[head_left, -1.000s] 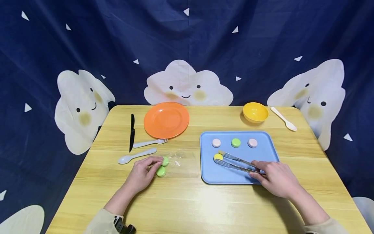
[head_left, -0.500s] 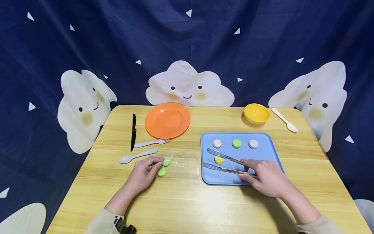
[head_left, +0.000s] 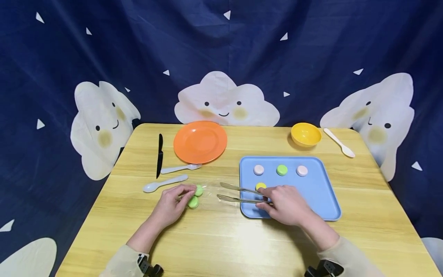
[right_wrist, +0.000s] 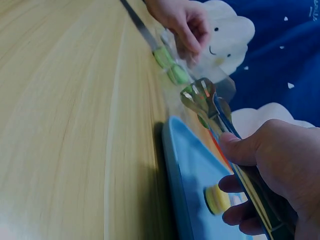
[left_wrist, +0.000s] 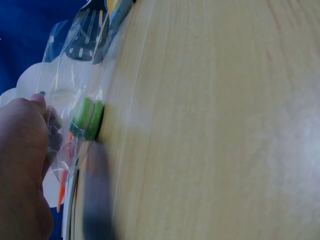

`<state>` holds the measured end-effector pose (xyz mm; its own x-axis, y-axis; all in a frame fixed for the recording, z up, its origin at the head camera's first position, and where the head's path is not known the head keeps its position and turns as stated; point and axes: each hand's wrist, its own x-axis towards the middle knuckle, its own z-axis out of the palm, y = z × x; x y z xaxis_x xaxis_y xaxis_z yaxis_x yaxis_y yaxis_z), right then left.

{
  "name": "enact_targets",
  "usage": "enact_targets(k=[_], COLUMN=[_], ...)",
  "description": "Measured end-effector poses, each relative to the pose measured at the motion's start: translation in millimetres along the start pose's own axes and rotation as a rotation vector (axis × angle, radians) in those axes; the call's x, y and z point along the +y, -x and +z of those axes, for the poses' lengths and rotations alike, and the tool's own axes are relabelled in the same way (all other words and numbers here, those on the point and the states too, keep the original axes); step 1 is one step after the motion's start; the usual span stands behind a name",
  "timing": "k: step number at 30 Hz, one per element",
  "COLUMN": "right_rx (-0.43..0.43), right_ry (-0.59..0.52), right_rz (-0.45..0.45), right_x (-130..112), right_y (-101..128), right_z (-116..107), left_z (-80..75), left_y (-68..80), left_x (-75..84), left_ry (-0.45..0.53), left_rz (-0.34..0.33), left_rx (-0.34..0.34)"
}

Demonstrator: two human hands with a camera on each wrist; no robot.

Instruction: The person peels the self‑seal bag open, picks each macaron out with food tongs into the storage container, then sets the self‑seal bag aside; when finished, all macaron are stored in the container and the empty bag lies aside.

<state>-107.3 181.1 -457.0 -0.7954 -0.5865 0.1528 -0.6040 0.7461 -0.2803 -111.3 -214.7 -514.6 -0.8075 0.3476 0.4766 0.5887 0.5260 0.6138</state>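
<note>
My left hand (head_left: pixel 169 206) pinches the edge of a clear plastic bag (left_wrist: pixel 60 87) lying left of the blue tray. Two green macarons (head_left: pixel 193 202) show inside the bag, right by the fingertips. Metal tongs (head_left: pixel 235 199) are in my right hand (head_left: pixel 287 206), held between thumb and fingers. Their arms stand apart with nothing between the tips, which overlap the bag's right end in the head view. A yellow macaron (head_left: pixel 260 186) sits on the tray (head_left: pixel 311 200), close beside the right fingers.
Two pale pink macarons (head_left: pixel 258 169) and a green macaron (head_left: pixel 282 170) line the tray's back. Behind stand an orange plate (head_left: pixel 200 142) and a yellow bowl (head_left: pixel 306 134) with a white spoon (head_left: pixel 339 142). At left lie a black knife (head_left: pixel 160 156), fork (head_left: pixel 180 168) and spoon (head_left: pixel 164 183).
The tongs' arms have spread apart, leaving the yellow macaron on the tray. My right hand has carried them left to the bag. The left hand has kept its pinch.
</note>
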Motion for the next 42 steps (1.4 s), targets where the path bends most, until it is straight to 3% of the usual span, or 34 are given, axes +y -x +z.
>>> enact_targets(k=[7,15,21,28,42], right_rx=[-0.035,-0.054,-0.045,-0.016,-0.088], right_ry=[-0.057,-0.124,-0.070,-0.031,0.039], right_rz=[-0.059,-0.107,-0.108,-0.114,-0.075], right_x=[-13,-16,-17,-23,-36], right_y=[-20,-40,-45,-49,-61], right_z=[12,23,29,32,33], left_z=[1.3,2.9,3.2,2.2,4.1], left_y=[-0.4,0.2,0.9,-1.2,-5.1], left_x=[-0.5,1.0,1.9,4.0,6.8], left_ry=[0.005,0.088,0.078,0.058,0.056], left_rz=[0.029,-0.024,-0.044,-0.014,-0.018], left_rx=[0.024,0.017,0.026,0.045,0.028])
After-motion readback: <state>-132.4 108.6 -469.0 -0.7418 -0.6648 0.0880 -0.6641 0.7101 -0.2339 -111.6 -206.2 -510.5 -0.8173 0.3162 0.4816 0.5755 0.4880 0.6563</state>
